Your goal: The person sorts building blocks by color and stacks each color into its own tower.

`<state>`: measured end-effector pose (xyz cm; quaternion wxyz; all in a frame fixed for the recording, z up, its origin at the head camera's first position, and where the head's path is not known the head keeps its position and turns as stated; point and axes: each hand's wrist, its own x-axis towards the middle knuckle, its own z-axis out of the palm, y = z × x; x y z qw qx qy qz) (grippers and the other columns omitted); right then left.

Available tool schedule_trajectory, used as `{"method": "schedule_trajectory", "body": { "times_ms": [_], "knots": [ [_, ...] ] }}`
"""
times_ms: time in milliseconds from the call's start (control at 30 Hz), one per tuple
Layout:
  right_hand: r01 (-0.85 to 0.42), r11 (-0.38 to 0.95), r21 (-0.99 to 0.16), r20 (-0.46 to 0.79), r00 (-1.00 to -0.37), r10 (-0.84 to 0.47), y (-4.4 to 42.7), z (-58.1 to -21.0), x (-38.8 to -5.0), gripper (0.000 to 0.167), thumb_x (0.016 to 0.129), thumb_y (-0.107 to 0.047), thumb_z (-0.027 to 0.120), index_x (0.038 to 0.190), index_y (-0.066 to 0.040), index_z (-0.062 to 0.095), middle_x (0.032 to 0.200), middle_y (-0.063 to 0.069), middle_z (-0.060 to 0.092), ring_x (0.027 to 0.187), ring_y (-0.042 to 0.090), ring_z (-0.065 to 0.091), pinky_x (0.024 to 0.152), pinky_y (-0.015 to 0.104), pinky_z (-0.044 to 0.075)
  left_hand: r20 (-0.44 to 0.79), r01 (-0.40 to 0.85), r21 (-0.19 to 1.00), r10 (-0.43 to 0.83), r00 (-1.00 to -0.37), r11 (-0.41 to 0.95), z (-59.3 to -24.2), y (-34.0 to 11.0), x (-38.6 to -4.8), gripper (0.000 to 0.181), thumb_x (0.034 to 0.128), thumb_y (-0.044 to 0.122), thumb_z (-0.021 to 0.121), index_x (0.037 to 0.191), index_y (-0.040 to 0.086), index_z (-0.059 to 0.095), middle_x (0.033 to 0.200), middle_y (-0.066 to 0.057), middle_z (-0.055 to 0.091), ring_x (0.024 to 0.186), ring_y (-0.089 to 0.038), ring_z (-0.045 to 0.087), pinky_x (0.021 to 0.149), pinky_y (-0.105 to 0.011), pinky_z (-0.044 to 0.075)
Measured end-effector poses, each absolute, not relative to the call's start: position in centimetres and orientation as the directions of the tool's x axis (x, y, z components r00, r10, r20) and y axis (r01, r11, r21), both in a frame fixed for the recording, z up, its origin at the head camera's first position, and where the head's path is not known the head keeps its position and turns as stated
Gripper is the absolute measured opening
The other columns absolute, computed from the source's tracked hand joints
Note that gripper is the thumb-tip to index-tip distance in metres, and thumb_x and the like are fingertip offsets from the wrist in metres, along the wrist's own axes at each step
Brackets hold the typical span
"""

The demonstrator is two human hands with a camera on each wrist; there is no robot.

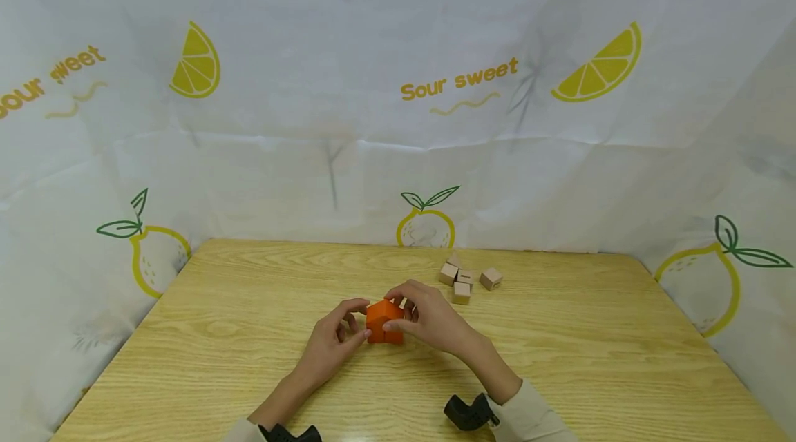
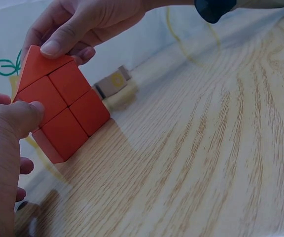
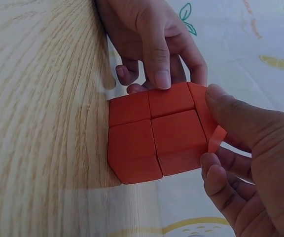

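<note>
Four red-orange cubes (image 1: pixel 376 318) (image 2: pixel 65 131) (image 3: pixel 179 138) stand on the table in two rows of two, with a triangular block (image 2: pixel 36 66) (image 3: pixel 207 109) of the same colour on top. My right hand (image 1: pixel 432 318) (image 2: pixel 90 22) (image 3: pixel 260 163) pinches the triangular block between thumb and fingers. At the stack's other side, my left hand (image 1: pixel 329 342) (image 2: pixel 4 143) (image 3: pixel 152 39) has its thumb on an upper cube, its fingers bent round the side. The far faces of the blocks are hidden.
Several small wooden blocks (image 1: pixel 461 292) (image 2: pixel 111 84) lie on the wood-grain table (image 1: pixel 591 331) behind my right hand, one of them (image 1: pixel 491 279) a little apart to the right. A white cloth (image 1: pixel 280 173) with lemon prints hangs behind and at both sides.
</note>
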<state>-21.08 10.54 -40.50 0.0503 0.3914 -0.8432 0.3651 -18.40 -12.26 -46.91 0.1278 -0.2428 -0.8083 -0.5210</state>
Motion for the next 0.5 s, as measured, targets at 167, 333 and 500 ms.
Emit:
{"method": "schedule_trajectory", "body": {
  "times_ms": [167,333,500],
  "knots": [
    [-0.684,0.436,-0.585,0.361,-0.701,-0.615,10.7,-40.3,-20.9,0.038,0.086,-0.032,0.071,0.115,-0.01,0.061,0.1,-0.002,0.057,0.072,0.016,0.054,0.06,0.022,0.046,0.479,0.535,0.776,0.24,-0.845,0.333,-47.0,-12.2,-18.3,0.042,0.0859,0.009,0.072,0.126,0.014,0.058,0.108,0.003,0.06,0.064,-0.013,0.048,0.051,-0.023,0.039],
    [-0.649,0.448,-0.615,0.356,-0.735,-0.577,11.4,-40.1,-20.7,0.041,0.088,-0.036,0.068,0.12,-0.012,0.059,0.103,0.002,0.057,0.071,0.01,0.051,0.062,0.024,0.046,0.57,0.603,0.726,0.203,-0.796,0.33,-46.1,-11.8,-17.6,0.046,0.0807,-0.004,0.073,0.123,0.003,0.056,0.107,-0.01,0.06,0.063,-0.023,0.048,0.049,-0.027,0.037],
    [-0.661,0.436,-0.61,0.435,-0.74,-0.513,12.6,-40.1,-20.4,0.036,0.089,-0.03,0.069,0.12,-0.013,0.059,0.1,-0.002,0.057,0.072,0.007,0.052,0.063,0.025,0.048,0.732,0.715,0.613,0.098,-0.674,0.337,-44.1,-11.4,-16.1,0.043,0.0742,-0.016,0.072,0.112,-0.003,0.057,0.097,-0.011,0.059,0.071,-0.028,0.05,0.056,-0.036,0.039]
  ]
}}
